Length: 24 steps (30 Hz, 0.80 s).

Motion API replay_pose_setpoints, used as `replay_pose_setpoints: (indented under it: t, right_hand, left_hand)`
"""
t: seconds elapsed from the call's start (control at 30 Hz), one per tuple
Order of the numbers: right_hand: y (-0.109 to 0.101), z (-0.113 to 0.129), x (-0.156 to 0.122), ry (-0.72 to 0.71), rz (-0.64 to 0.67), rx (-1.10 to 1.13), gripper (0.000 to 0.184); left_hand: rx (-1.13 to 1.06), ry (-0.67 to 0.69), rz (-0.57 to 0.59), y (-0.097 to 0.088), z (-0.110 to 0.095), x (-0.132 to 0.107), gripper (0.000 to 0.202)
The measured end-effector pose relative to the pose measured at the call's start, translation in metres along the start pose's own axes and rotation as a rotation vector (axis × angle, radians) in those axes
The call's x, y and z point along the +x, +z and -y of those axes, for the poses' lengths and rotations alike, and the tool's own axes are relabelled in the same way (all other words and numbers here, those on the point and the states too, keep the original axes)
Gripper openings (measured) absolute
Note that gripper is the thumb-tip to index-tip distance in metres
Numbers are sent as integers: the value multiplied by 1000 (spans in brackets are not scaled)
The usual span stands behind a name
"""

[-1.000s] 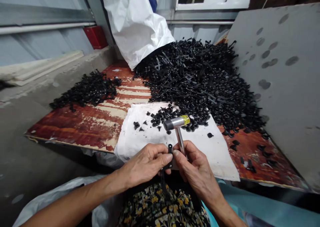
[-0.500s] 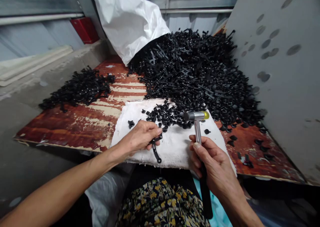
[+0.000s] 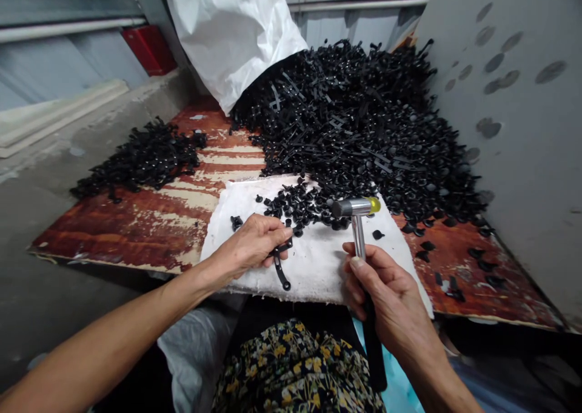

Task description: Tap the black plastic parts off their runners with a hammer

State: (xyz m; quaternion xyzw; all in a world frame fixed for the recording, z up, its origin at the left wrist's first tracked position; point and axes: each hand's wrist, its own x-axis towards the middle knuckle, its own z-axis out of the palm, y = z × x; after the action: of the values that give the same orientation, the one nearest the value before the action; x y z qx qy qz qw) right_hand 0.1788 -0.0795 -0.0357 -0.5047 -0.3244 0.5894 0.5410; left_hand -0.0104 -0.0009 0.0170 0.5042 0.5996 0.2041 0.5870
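Worn red board, white cloth, heaped black fasteners, apparently plastic

Even soft light, sharp focus, glare on the hammer head above the right hand, edges bowed outward

A person's left hand pins a black plastic strip to a white cloth. The right hand grips an upright small steel hammer, yellow-tipped, near a heap of black plastic pieces on a worn red board.
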Motion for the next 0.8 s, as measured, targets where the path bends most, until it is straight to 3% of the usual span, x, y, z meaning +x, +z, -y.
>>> replay_pose_setpoints:
  t: [0.43, 0.7, 0.8]
  right_hand:
    - [-1, -1, 1, 1, 13, -17, 31]
    - [-2, -1, -1, 8, 12, -35, 32]
    - [-2, -1, -1, 9, 16, -40, 33]
  left_hand:
    - [30, -40, -41, 4, -5, -2, 25]
    - [105, 39, -39, 3, -1, 1, 24]
    - [134, -10, -44, 2, -5, 2, 25]
